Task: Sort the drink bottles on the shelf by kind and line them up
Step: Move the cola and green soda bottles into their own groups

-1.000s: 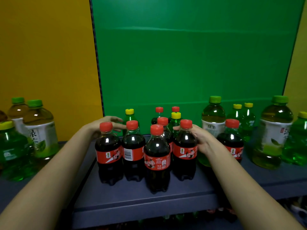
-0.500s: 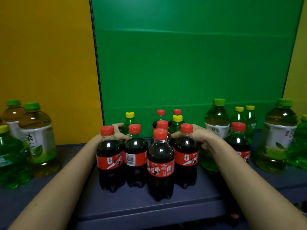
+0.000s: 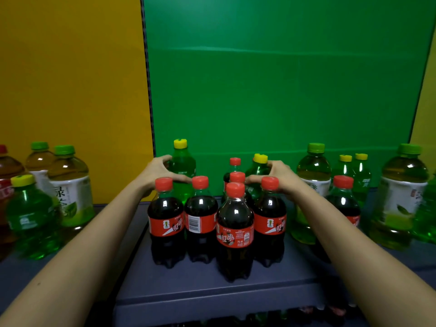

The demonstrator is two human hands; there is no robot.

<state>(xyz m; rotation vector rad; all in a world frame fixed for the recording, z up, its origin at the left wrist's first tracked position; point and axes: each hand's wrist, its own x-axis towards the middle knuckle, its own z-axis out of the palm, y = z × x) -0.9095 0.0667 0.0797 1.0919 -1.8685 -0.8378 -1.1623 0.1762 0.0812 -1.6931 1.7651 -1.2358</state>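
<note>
Several dark cola bottles [image 3: 234,232] with red caps stand clustered at the middle of the dark shelf [image 3: 212,293]. Behind them, my left hand [image 3: 158,171] grips a green soda bottle with a yellow cap [image 3: 181,161] and holds it raised above the cola caps. My right hand [image 3: 280,178] grips a second yellow-capped green soda bottle [image 3: 258,168], tilted slightly left, behind the right cola bottles. Its lower half is hidden by the cola bottles.
Green tea bottles [image 3: 70,185] and a green soda bottle [image 3: 30,215] stand at the left. More tea bottles [image 3: 315,171], green sodas [image 3: 354,175] and a cola bottle [image 3: 343,201] stand at the right. Yellow and green panels back the shelf.
Both hands have closed around green soda bottles behind the cola cluster and lifted them; the left one now stands clearly higher than before. The view has moved closer.
</note>
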